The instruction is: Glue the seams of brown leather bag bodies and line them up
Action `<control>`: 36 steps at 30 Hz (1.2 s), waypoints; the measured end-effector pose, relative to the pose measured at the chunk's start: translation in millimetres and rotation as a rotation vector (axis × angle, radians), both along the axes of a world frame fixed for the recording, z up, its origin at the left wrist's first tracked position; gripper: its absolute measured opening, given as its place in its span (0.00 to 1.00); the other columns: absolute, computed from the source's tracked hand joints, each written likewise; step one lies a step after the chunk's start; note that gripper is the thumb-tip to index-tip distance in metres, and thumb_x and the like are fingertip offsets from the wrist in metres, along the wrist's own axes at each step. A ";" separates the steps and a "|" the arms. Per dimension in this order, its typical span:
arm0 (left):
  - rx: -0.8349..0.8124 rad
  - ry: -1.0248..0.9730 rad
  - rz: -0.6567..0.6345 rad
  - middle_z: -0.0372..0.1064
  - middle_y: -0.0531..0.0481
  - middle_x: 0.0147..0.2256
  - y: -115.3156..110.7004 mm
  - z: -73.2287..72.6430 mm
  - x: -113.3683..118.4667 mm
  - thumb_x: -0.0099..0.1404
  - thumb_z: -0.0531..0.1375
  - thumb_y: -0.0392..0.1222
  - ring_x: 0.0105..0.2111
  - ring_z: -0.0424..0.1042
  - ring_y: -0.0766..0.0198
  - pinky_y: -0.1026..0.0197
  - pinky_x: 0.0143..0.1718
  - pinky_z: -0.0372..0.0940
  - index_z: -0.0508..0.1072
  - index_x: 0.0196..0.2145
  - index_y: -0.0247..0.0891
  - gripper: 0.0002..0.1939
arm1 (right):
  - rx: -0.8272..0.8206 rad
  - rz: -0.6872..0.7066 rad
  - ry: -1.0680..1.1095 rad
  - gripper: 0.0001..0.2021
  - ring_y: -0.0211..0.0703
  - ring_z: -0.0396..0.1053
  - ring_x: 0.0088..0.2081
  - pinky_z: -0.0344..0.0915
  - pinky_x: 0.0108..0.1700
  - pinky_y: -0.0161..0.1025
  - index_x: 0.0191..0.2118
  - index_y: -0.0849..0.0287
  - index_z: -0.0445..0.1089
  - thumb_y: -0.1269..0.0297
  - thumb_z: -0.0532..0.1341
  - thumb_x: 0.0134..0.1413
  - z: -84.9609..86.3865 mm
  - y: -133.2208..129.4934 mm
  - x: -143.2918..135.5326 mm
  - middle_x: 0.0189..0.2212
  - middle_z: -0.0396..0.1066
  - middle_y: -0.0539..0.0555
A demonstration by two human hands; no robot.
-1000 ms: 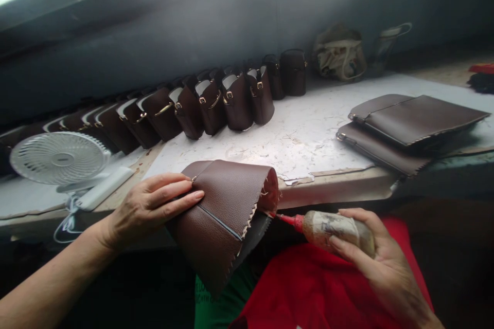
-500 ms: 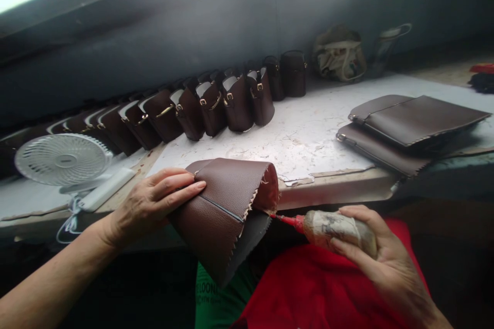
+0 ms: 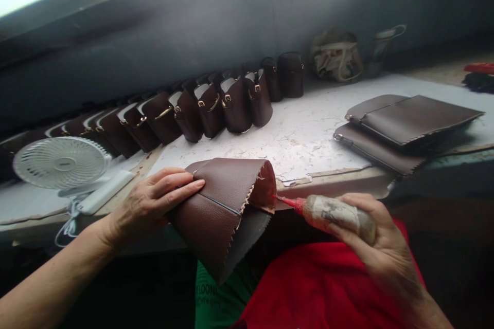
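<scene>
A brown leather bag body [image 3: 219, 205] is tilted at the table's front edge, its zigzag-cut open end facing right. My left hand [image 3: 150, 203] grips it from the left, fingers on top; the thumb is hidden. My right hand [image 3: 380, 236] is closed around a glue bottle [image 3: 339, 216] with a dirty pale label and a thin red nozzle. The nozzle's tip is at the right rim of the bag's opening, by the reddish-brown inner side. Whether glue is coming out, I cannot tell.
Rows of brown bag bodies [image 3: 235, 105] with buckles stand along the wall. A white fan [image 3: 62, 162] is at left. Two flat bag pieces [image 3: 417, 118] lie stacked on the right of the white table [image 3: 304, 128]. Behind them are a cloth bag [image 3: 335, 56] and a clear jug [image 3: 384, 49].
The bottle's nozzle has moved up along the rim of the opening, from its lower corner to its right side. My left hand and the bag body have hardly moved.
</scene>
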State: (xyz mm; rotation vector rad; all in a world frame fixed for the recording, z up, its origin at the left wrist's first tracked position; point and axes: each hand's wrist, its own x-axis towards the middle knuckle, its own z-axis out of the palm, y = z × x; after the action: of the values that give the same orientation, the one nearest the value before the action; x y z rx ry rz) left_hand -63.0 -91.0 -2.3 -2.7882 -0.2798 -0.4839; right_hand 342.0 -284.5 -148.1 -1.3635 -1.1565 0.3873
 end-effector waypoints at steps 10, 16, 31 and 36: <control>0.010 -0.016 0.013 0.74 0.40 0.55 4.6 -0.3 3.4 0.78 0.55 0.32 0.55 0.75 0.51 0.50 0.58 0.75 0.57 0.77 0.46 0.34 | 0.051 0.124 -0.054 0.17 0.46 0.77 0.49 0.77 0.48 0.35 0.55 0.47 0.74 0.63 0.73 0.63 2.4 2.8 10.9 0.51 0.74 0.53; 0.002 -0.013 0.015 0.76 0.40 0.55 2.1 1.3 6.3 0.77 0.55 0.32 0.54 0.77 0.51 0.50 0.57 0.76 0.59 0.76 0.46 0.33 | -0.115 0.122 0.047 0.16 0.45 0.79 0.43 0.77 0.42 0.34 0.52 0.49 0.75 0.57 0.73 0.61 2.9 -4.2 2.8 0.48 0.76 0.52; 0.115 -0.058 0.010 0.75 0.39 0.53 -17.6 -7.9 -0.6 0.74 0.59 0.29 0.52 0.78 0.48 0.48 0.55 0.78 0.58 0.76 0.39 0.36 | -0.218 0.174 0.164 0.18 0.46 0.80 0.50 0.78 0.48 0.31 0.55 0.44 0.74 0.55 0.73 0.62 -6.6 -39.3 -20.4 0.56 0.75 0.51; 0.136 -0.081 0.040 0.75 0.39 0.50 -21.6 -8.7 1.2 0.72 0.60 0.30 0.49 0.79 0.48 0.48 0.51 0.80 0.59 0.76 0.41 0.38 | -0.155 0.045 0.092 0.16 0.43 0.80 0.45 0.77 0.43 0.29 0.54 0.46 0.74 0.55 0.73 0.62 -2.5 -36.9 -24.3 0.53 0.75 0.51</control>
State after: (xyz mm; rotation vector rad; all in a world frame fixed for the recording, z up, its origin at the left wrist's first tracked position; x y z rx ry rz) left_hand -61.8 -112.6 -11.0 -2.6302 -0.3079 -0.5851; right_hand 317.7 -321.4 -150.6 -1.4406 -1.1004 0.5763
